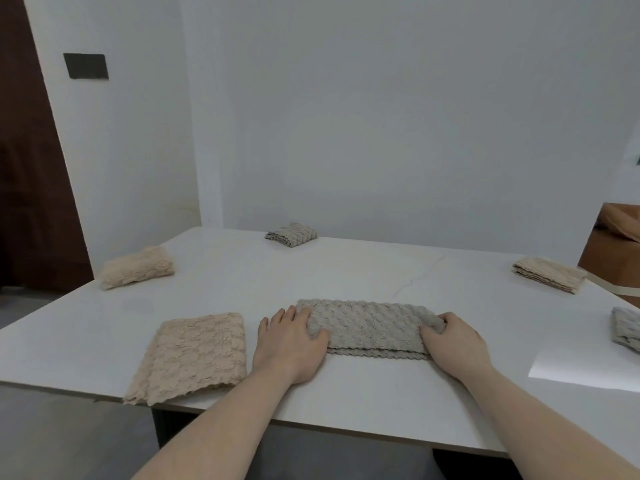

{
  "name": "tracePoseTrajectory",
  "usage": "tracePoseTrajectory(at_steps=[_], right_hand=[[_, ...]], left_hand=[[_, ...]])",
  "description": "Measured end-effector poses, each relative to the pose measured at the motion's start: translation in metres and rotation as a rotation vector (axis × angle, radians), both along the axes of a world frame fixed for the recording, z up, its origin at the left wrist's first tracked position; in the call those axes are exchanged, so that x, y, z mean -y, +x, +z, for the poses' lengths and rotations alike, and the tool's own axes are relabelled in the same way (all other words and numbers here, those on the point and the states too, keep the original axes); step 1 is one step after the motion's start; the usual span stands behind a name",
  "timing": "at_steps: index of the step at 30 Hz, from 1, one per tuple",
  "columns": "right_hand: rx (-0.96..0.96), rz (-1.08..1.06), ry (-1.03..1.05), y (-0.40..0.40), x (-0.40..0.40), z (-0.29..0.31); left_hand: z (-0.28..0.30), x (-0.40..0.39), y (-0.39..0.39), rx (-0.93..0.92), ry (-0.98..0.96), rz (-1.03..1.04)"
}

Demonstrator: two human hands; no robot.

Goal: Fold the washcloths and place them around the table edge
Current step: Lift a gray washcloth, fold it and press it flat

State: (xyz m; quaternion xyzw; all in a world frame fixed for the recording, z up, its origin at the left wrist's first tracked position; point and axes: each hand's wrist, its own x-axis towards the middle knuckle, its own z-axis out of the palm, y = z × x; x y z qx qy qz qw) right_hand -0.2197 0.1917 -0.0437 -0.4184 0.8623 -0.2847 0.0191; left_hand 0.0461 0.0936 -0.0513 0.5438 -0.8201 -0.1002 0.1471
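A grey washcloth, folded into a long strip, lies on the white table in front of me. My left hand grips its left end, thumb on top. My right hand pinches its right end with curled fingers. A beige washcloth lies flat and unfolded to the left, its near corner hanging over the table's front edge. Folded washcloths sit by the edges: a beige one at the left, a grey one at the back, a beige one at the right, a grey one at the far right.
A white wall rises right behind the table. A dark wooden door stands at the left. A brown cardboard box sits beyond the table's right side. Grey floor shows below the front edge.
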Motion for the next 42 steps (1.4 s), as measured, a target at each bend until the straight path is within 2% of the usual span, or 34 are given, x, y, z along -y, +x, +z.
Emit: tracePoseTrajectory(at_steps=[5,12,18,24,28,36,39,42], right_hand=[[0.092,-0.014,-0.085,0.000,-0.001,-0.001],[0.254,-0.050,-0.400,-0.001,-0.013,0.002],[0.387,-0.037,-0.506,0.017,-0.002,0.026],[0.418,0.089,-0.522,0.055,0.018,0.055],[0.433,0.191,-0.469,0.084,0.030,0.058],[0.301,0.484,-0.286,0.129,0.037,0.041],[0.282,0.484,-0.423,0.125,0.027,0.033],[0.117,0.441,-0.519,0.108,0.015,0.016]], left_hand=[[-0.002,0.002,0.000,-0.024,-0.009,0.002],[-0.002,0.002,0.001,-0.086,-0.036,-0.005],[0.000,0.001,0.002,-0.143,-0.017,-0.021],[0.002,-0.002,0.005,-0.209,-0.030,-0.034],[0.002,0.000,0.007,-0.339,-0.028,-0.028],[0.002,0.006,0.009,-0.437,-0.036,-0.022],[0.004,0.003,0.009,-0.468,-0.045,-0.030],[0.006,0.001,0.009,-0.487,-0.057,-0.023]])
